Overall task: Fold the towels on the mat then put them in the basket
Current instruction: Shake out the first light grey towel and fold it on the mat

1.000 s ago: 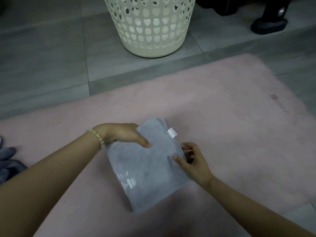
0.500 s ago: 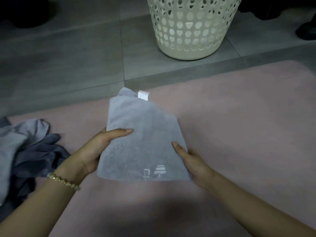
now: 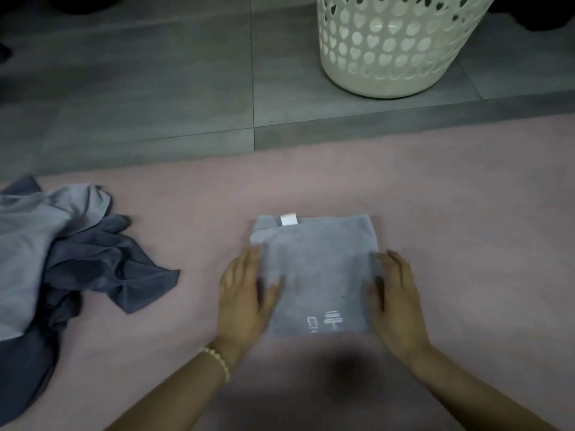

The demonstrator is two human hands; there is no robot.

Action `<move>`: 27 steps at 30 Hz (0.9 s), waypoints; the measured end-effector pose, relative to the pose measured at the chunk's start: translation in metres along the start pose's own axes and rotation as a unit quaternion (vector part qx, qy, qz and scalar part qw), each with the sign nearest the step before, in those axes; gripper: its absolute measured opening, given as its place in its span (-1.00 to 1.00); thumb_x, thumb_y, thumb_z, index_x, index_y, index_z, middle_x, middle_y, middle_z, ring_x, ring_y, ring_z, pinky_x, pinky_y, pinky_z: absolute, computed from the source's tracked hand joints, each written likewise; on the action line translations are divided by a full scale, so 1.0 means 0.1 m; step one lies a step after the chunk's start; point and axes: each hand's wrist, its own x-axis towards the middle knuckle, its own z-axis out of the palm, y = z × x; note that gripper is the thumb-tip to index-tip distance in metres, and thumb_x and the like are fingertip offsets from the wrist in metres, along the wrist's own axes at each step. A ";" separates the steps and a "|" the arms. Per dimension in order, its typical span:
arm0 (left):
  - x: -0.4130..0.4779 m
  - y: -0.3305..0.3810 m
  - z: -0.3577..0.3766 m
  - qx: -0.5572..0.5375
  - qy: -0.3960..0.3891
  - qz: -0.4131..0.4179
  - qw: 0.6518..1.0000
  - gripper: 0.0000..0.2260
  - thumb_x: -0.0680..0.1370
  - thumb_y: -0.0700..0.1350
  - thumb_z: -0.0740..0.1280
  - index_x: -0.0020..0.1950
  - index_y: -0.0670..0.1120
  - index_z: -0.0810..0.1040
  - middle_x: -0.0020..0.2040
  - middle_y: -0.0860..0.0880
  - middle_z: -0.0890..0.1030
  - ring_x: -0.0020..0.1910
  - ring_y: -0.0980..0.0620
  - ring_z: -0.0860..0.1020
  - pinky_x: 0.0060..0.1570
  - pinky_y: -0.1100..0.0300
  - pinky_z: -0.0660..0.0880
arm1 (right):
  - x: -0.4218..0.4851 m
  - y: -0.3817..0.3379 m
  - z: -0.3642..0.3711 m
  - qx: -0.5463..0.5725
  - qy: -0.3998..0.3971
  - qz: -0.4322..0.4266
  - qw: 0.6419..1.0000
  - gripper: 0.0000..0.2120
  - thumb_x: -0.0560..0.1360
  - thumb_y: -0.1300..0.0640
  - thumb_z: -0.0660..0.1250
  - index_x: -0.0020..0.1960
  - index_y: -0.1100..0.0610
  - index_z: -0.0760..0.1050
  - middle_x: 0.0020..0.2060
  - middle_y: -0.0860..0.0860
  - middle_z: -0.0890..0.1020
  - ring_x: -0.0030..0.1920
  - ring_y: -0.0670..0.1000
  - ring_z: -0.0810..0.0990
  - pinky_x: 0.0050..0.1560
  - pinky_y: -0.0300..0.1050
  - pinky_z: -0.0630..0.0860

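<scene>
A light grey towel (image 3: 317,272), folded into a square with a white tag at its far edge, lies flat on the pink mat (image 3: 466,244). My left hand (image 3: 242,297) lies flat at its left edge, thumb on the cloth. My right hand (image 3: 396,300) lies flat against its right edge, fingers straight. Neither hand grips the towel. The cream basket (image 3: 395,45) with heart-shaped holes stands on the floor beyond the mat, up and to the right.
A heap of unfolded towels (image 3: 62,259), light grey and dark blue-grey, lies on the mat at the left edge. Grey floor tiles (image 3: 155,88) stretch beyond the mat. Dark objects sit at the top corners.
The folded towel was held up off the mat half a second ago; now it lies flat and squared on the mat, with both hands flattened at its sides.
</scene>
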 end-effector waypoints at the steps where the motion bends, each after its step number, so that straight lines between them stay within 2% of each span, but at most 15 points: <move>1: -0.07 0.06 0.05 0.024 -0.029 0.100 0.994 -0.41 0.55 0.20 0.14 0.52 -0.04 0.20 0.49 -0.03 0.28 0.44 -0.02 0.23 0.40 0.02 0.13 | -0.01 -0.01 0.01 -0.041 -0.022 -0.084 0.995 -0.59 0.55 0.06 0.17 0.37 0.14 0.32 0.36 0.10 0.37 0.31 0.08 0.37 0.32 -0.10 0.28; 3: -0.20 0.05 0.22 0.089 -0.092 0.239 0.963 -0.39 0.54 0.24 0.12 0.53 0.03 0.16 0.53 -0.01 0.20 0.51 -0.02 0.14 0.38 -0.11 0.12 | 0.01 0.01 0.06 -0.106 -0.125 -0.222 0.961 -0.53 0.57 -0.09 0.09 0.43 0.06 0.28 0.42 0.05 0.34 0.43 0.02 0.26 0.42 -0.06 0.15; 6: -0.21 -0.06 0.38 0.148 -0.140 0.253 0.946 -0.28 0.48 0.38 0.11 0.54 0.05 0.11 0.55 0.02 0.14 0.53 -0.02 0.03 0.38 -0.17 0.04 | 0.09 0.14 0.17 -0.184 -0.245 -0.288 0.907 -0.50 0.60 -0.18 -0.02 0.48 -0.02 0.21 0.48 -0.01 0.28 0.48 0.00 0.21 0.46 -0.04 0.05; 10: -0.16 -0.12 0.43 0.179 -0.149 0.251 0.940 -0.17 0.39 0.47 0.14 0.54 0.05 0.12 0.55 0.02 0.11 0.54 -0.03 0.02 0.42 -0.17 -0.02 | 0.18 0.31 0.19 -0.231 -0.289 -0.312 0.875 -0.38 0.55 -0.29 0.00 0.53 -0.03 0.12 0.53 -0.05 0.14 0.51 -0.05 0.08 0.47 -0.05 -0.02; 13: -0.14 -0.11 0.43 0.192 -0.164 0.242 0.937 -0.20 0.41 0.41 0.16 0.54 0.03 0.14 0.54 0.01 0.16 0.52 -0.04 0.07 0.40 -0.17 0.05 | 0.18 0.30 0.18 -0.233 -0.286 -0.322 0.872 -0.27 0.49 -0.37 0.04 0.54 0.00 0.09 0.53 -0.02 0.13 0.52 -0.03 0.08 0.47 -0.03 -0.01; 18: -0.14 -0.02 0.40 0.226 -0.172 0.233 0.930 -0.34 0.43 0.22 0.07 0.49 -0.01 0.20 0.47 -0.04 0.32 0.46 -0.08 0.20 0.33 -0.17 0.16 | 0.20 0.30 0.17 -0.246 -0.295 -0.331 0.862 -0.10 0.38 -0.44 0.11 0.54 0.06 0.06 0.53 0.00 0.09 0.52 -0.02 0.02 0.48 -0.03 -0.06; 20: -0.08 0.03 0.32 0.210 -0.188 0.225 0.933 -0.40 0.44 0.19 0.04 0.45 0.01 0.27 0.44 -0.02 0.38 0.43 -0.08 0.29 0.32 -0.16 0.28 | 0.19 0.33 0.16 -0.215 -0.281 -0.339 0.872 -0.17 0.42 -0.36 0.15 0.54 0.06 0.08 0.53 0.01 0.11 0.52 -0.02 0.04 0.48 -0.04 -0.03; 21: -0.04 0.06 0.27 0.200 -0.196 0.223 0.934 -0.42 0.46 0.19 0.02 0.45 0.03 0.30 0.45 0.01 0.36 0.44 -0.05 0.30 0.34 -0.12 0.32 | 0.20 0.34 0.13 -0.199 -0.276 -0.345 0.875 -0.23 0.45 -0.31 0.15 0.52 0.06 0.13 0.51 0.03 0.19 0.50 -0.02 0.11 0.48 -0.03 0.06; 23: 0.05 0.15 0.10 0.129 -0.250 0.200 0.939 -0.45 0.52 0.21 -0.03 0.49 0.08 0.24 0.51 0.11 0.16 0.50 0.06 0.11 0.47 -0.01 0.13 | 0.23 0.28 0.04 -0.175 -0.258 -0.354 0.882 -0.37 0.49 -0.25 0.10 0.43 0.12 0.31 0.39 0.06 0.42 0.39 0.00 0.37 0.35 -0.03 0.37; 24: 0.11 0.17 0.00 0.082 -0.310 0.167 0.932 -0.48 0.56 0.21 0.01 0.49 0.09 0.22 0.52 0.14 0.13 0.51 0.11 0.05 0.48 0.10 0.04 | 0.26 0.20 -0.02 -0.155 -0.268 -0.336 0.890 -0.43 0.52 -0.21 0.11 0.37 0.13 0.39 0.30 0.06 0.52 0.30 0.02 0.49 0.25 -0.02 0.49; 25: 0.19 0.19 -0.09 0.040 -0.357 0.136 0.923 -0.52 0.58 0.18 0.09 0.46 0.05 0.30 0.50 0.10 0.24 0.50 0.12 0.14 0.45 0.19 0.08 | 0.30 0.11 -0.08 -0.123 -0.289 -0.296 0.902 -0.51 0.54 -0.15 0.16 0.33 0.13 0.45 0.24 0.04 0.57 0.23 0.04 0.55 0.18 -0.06 0.53; 26: 0.28 0.22 -0.18 -0.001 -0.380 0.108 0.919 -0.58 0.58 0.14 0.17 0.35 -0.03 0.46 0.38 0.03 0.45 0.39 0.10 0.35 0.34 0.24 0.23 | 0.35 -0.01 -0.16 -0.092 -0.338 -0.231 0.908 -0.60 0.54 -0.07 0.24 0.30 0.10 0.48 0.18 0.00 0.60 0.17 0.03 0.57 0.14 -0.15 0.51; 27: 0.38 0.24 -0.28 -0.038 -0.395 0.086 0.914 -0.65 0.56 0.12 0.23 0.12 -0.10 0.59 0.09 -0.01 0.61 0.11 0.11 0.53 0.13 0.26 0.38 | 0.42 -0.10 -0.21 -0.061 -0.408 -0.160 0.897 -0.67 0.54 -0.02 0.29 0.24 0.09 0.52 0.09 -0.03 0.62 0.10 0.00 0.58 0.09 -0.21 0.47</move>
